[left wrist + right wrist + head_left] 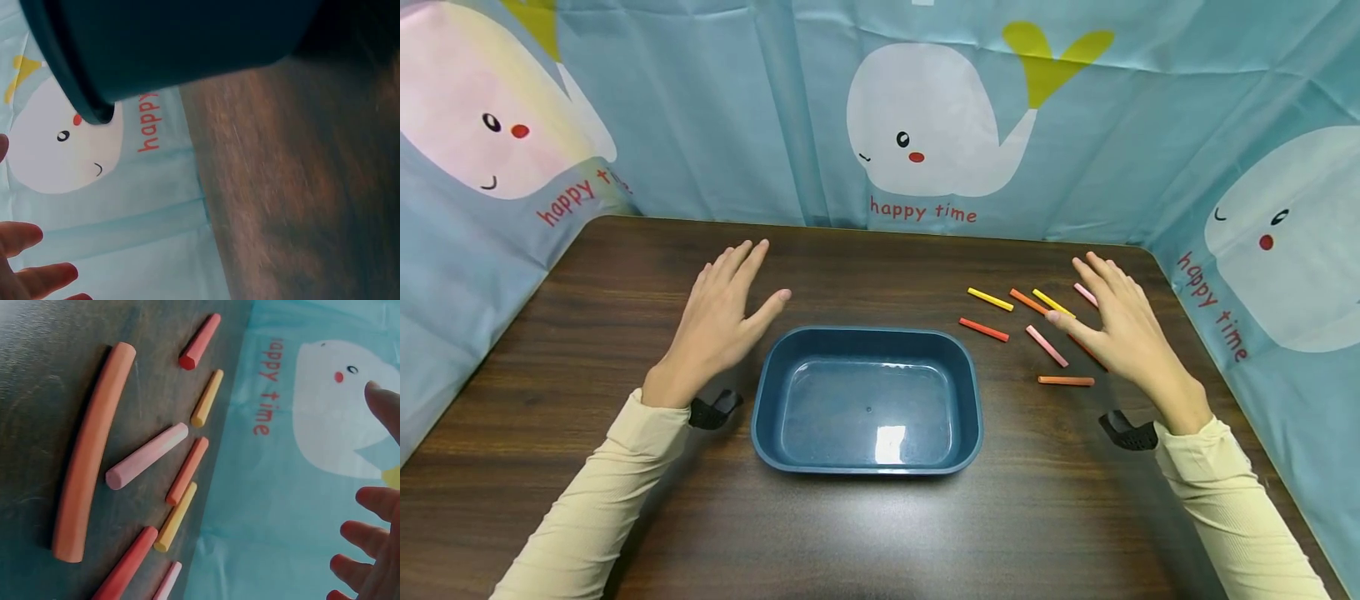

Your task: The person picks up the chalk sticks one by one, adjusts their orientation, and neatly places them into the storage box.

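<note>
My left hand (715, 321) hovers at the left of a blue rectangular plastic basin (865, 343), fingers spread and holding nothing. The basin's dark underside and rim (175, 37) fill the top of the left wrist view. Over the right part of the table, my right hand (1123, 329) is also spread and bare. Beneath and beside it lie several crayon-like sticks: a red stick (983, 330), a yellow stick (990, 299), a pink stick (1047, 346) and an orange stick (94, 456) among them. The hand partly covers a dark red stick (1088, 352) in the head view.
The dark wooden table (865, 533) carries the basin near its middle. A light blue curtain (715, 108) with whale prints borders the table at the back and both sides. Black wrist mounts, one on the left wrist (715, 410) and one on the right (1127, 431), jut inward.
</note>
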`<state>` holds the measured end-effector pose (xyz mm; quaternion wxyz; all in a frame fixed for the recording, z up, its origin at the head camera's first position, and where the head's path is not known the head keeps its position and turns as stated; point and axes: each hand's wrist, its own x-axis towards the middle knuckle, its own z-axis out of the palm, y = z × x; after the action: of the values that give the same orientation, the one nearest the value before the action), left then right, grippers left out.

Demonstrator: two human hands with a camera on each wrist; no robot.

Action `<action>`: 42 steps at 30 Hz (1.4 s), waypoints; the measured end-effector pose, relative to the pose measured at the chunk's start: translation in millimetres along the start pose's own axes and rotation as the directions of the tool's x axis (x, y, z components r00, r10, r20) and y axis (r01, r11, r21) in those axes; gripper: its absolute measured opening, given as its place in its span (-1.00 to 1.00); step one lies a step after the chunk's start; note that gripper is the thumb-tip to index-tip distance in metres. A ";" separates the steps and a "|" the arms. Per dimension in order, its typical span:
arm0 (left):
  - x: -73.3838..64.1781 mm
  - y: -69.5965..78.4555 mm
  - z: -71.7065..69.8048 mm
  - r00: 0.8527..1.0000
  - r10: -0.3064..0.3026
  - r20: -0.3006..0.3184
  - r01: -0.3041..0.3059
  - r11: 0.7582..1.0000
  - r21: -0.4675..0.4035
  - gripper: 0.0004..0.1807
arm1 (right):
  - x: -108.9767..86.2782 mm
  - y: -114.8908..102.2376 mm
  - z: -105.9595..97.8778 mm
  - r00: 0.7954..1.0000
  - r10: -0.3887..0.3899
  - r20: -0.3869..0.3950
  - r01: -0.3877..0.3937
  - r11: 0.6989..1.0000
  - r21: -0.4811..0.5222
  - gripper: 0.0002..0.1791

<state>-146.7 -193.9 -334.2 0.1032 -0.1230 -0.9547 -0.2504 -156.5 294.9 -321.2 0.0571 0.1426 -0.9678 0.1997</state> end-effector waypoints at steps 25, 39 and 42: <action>-30.2 -0.1 13.2 0.990 0.066 0.127 -0.038 0.977 -0.210 -0.27 | -24.4 2.2 6.5 0.996 -0.033 0.084 0.025 0.996 0.089 -0.06; -36.6 4.4 25.7 0.959 0.114 0.258 -0.030 0.950 -0.310 -0.28 | -33.6 5.1 9.4 0.988 -0.018 0.152 0.000 0.993 0.122 -0.14; -37.5 5.5 28.1 0.954 0.138 0.266 -0.047 0.945 -0.325 -0.29 | -35.9 4.5 10.7 0.987 -0.005 0.158 -0.013 0.994 0.112 -0.17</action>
<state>-113.5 -182.0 -365.4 -0.0445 -0.2177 -0.9004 -0.3740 -124.2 303.6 -338.6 -0.0285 0.1592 -0.9567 0.2420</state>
